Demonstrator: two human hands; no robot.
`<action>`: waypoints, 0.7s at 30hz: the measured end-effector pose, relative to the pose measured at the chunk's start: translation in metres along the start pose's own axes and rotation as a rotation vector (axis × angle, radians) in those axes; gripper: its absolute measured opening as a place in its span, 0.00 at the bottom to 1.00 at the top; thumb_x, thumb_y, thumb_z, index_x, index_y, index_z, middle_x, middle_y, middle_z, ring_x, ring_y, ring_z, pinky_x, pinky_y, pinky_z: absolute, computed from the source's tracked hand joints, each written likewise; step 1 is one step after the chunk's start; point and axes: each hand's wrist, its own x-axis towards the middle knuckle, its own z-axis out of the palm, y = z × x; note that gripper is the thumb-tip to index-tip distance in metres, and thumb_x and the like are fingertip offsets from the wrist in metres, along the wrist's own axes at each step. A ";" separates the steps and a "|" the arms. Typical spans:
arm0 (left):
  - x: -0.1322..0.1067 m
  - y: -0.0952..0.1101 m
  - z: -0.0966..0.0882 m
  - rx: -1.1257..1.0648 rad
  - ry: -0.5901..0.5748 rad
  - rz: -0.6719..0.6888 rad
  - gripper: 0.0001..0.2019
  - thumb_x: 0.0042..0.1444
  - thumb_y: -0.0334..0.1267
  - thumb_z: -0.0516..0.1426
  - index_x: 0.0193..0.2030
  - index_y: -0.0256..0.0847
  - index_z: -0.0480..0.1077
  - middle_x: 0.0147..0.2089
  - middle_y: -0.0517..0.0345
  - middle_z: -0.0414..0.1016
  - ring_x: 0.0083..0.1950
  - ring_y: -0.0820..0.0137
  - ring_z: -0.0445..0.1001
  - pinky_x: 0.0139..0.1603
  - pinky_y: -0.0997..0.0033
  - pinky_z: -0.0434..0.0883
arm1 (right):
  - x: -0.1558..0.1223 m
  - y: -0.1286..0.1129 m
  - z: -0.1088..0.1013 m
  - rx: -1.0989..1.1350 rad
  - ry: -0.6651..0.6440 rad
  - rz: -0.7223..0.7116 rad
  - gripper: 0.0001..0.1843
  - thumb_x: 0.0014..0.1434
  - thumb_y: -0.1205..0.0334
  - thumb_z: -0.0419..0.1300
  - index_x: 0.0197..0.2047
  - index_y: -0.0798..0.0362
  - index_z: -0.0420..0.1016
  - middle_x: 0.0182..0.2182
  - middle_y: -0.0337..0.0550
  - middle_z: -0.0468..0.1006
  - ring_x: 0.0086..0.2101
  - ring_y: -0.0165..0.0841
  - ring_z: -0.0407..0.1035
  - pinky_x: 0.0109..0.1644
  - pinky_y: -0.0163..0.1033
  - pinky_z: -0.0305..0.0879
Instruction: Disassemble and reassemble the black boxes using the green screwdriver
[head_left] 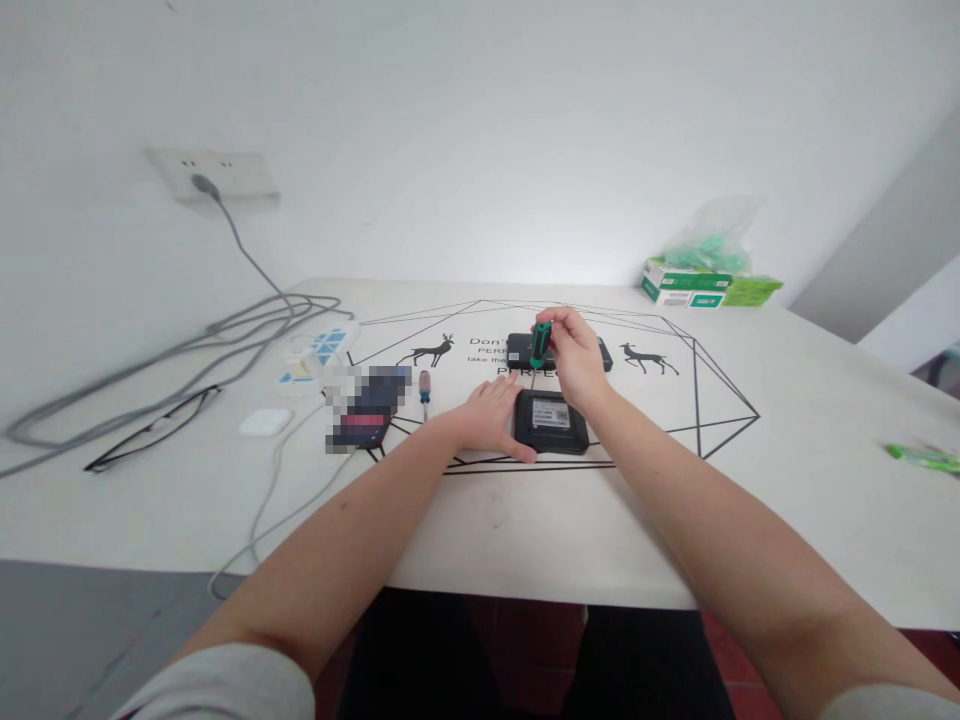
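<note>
A small black box point(553, 424) with a grey label lies on the white table point(525, 530) in front of me. My left hand point(491, 415) rests against its left edge, fingers stretched flat, thumb along the near side. My right hand point(574, 355) is closed round the green handle of a screwdriver point(539, 345), held upright with its thin shaft pointing down at the box's far edge. A second black box point(604, 353) lies just behind, partly hidden by my right hand.
A red-handled screwdriver point(424, 388) and a phone point(367, 415) lie left of my left hand. Farther left are a white earbud case point(264, 422), glasses point(150, 430), a power strip point(319, 355) and grey cables point(187, 350). Green boxes point(694, 285) stand at the back right.
</note>
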 end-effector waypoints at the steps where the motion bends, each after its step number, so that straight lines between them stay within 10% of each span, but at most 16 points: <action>1: 0.000 0.000 0.001 0.001 0.000 -0.001 0.72 0.42 0.80 0.62 0.81 0.32 0.41 0.84 0.29 0.29 0.85 0.38 0.33 0.82 0.44 0.40 | 0.000 -0.004 0.001 0.061 0.031 0.028 0.15 0.69 0.45 0.54 0.43 0.46 0.72 0.41 0.40 0.81 0.40 0.35 0.77 0.47 0.43 0.75; 10: 0.004 -0.002 0.003 0.025 0.004 0.004 0.73 0.42 0.79 0.63 0.81 0.30 0.40 0.84 0.27 0.30 0.85 0.38 0.33 0.82 0.44 0.40 | -0.004 -0.023 0.007 0.134 0.019 0.085 0.29 0.50 0.44 0.75 0.39 0.45 0.61 0.41 0.42 0.87 0.42 0.37 0.81 0.50 0.46 0.75; 21: 0.004 0.000 0.001 0.014 -0.006 -0.005 0.73 0.42 0.79 0.62 0.82 0.33 0.37 0.84 0.29 0.28 0.84 0.37 0.32 0.82 0.41 0.40 | -0.005 -0.019 0.002 -0.221 0.121 -0.142 0.08 0.66 0.54 0.61 0.45 0.46 0.77 0.49 0.47 0.78 0.47 0.37 0.75 0.47 0.45 0.74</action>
